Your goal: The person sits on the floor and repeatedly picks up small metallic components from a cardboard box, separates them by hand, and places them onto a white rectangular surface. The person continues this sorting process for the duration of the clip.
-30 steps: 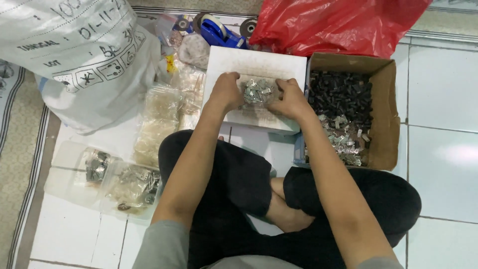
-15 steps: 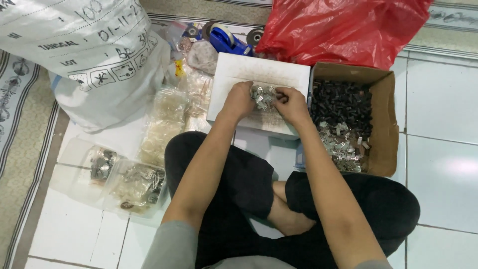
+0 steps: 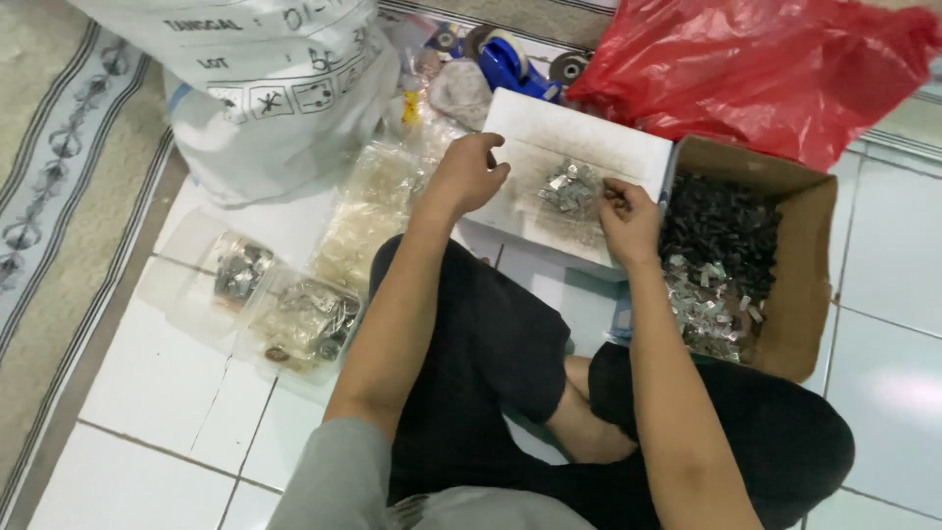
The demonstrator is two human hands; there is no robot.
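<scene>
A small pile of shiny metal pieces (image 3: pixel 571 188) lies on top of a white box (image 3: pixel 549 132) in front of my crossed legs. My left hand (image 3: pixel 469 175) rests on the box just left of the pile, fingers loosely curled and holding nothing that I can see. On the pile's right edge is my right hand (image 3: pixel 628 218), its fingertips pinched together on a few of the pieces.
An open cardboard box (image 3: pixel 800 211) of dark and silver parts stands at my right, with a red plastic bag (image 3: pixel 756 64) behind it. A big white sack (image 3: pixel 265 88), clear bags of parts (image 3: pixel 304 319) and a blue tape dispenser (image 3: pixel 510 61) lie at the left and back.
My hands were cupped together around the metal pieces. They have since parted, the left drawing away to the left, and the pieces lie loose on the white box.
</scene>
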